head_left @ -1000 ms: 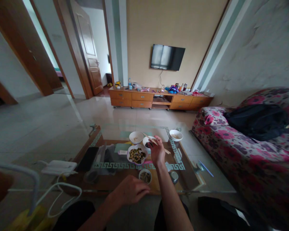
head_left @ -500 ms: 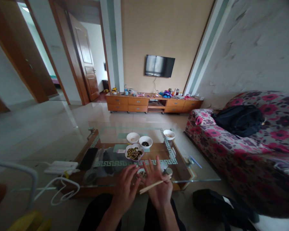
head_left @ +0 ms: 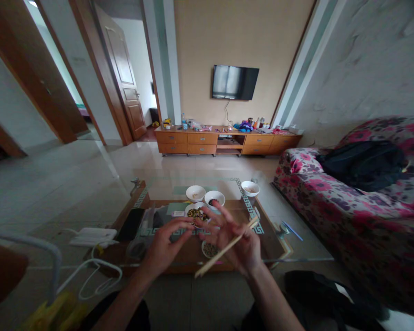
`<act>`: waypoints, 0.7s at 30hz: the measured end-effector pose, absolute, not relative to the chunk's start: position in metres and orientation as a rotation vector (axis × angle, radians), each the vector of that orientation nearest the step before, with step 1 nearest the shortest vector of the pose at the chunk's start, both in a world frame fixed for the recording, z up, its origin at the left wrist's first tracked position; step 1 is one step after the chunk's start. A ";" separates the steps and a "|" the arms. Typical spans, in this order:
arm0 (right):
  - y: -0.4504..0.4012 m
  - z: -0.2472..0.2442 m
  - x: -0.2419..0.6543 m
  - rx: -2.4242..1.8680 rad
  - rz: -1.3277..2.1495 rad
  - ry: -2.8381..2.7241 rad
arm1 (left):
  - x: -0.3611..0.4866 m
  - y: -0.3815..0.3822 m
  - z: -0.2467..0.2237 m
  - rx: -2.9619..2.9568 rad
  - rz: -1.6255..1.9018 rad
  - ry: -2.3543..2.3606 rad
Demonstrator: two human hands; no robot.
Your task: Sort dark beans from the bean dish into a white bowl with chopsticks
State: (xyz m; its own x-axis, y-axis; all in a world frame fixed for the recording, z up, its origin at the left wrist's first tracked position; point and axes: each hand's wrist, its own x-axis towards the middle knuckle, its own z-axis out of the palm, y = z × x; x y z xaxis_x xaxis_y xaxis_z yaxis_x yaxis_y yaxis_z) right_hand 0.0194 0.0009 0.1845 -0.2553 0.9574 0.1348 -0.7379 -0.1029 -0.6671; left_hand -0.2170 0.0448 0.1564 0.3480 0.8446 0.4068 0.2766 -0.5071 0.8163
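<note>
My right hand [head_left: 239, 239] is raised over the near edge of the glass table, palm up, with a pair of wooden chopsticks [head_left: 224, 250] held under the thumb and the other fingers spread. Left of it, my left hand [head_left: 167, 241] has its fingers apart and nothing in it. Just beyond the hands is a bowl of mixed beans [head_left: 197, 214], partly hidden by fingers. Behind it stand a bowl with a few pale pieces [head_left: 195, 193] and a bowl of dark pieces [head_left: 213, 198]. A small bowl of seeds [head_left: 209, 249] is below the chopsticks.
Another white bowl [head_left: 250, 188] stands at the table's far right. A black phone-like object [head_left: 131, 224], a white power strip [head_left: 93, 236] and cables lie left. Blue sticks [head_left: 292, 231] rest on the right glass. A floral sofa [head_left: 313, 184] and a black bag [head_left: 331, 294] are right.
Both hands have moved apart and slightly up. The right hand has turned, so the chopsticks slant more steeply and its fingers now overlap the bean bowl. The view has shifted a little.
</note>
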 end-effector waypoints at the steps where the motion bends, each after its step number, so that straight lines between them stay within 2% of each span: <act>1: 0.022 0.195 0.032 -0.400 1.574 -0.725 | -0.220 0.066 0.162 1.966 1.135 1.048; 4: 0.078 0.191 0.062 -0.478 1.374 -0.658 | -0.216 0.125 0.158 2.042 0.910 1.201; 8: 0.113 0.132 0.076 -0.748 1.210 -0.569 | -0.186 0.181 0.129 2.344 0.472 1.274; 12: 0.122 0.095 0.081 -0.964 1.040 -0.640 | -0.165 0.208 0.103 2.440 0.347 1.232; 21: 0.141 0.079 0.113 -1.218 0.973 -0.920 | -0.155 0.222 0.070 2.539 0.144 1.098</act>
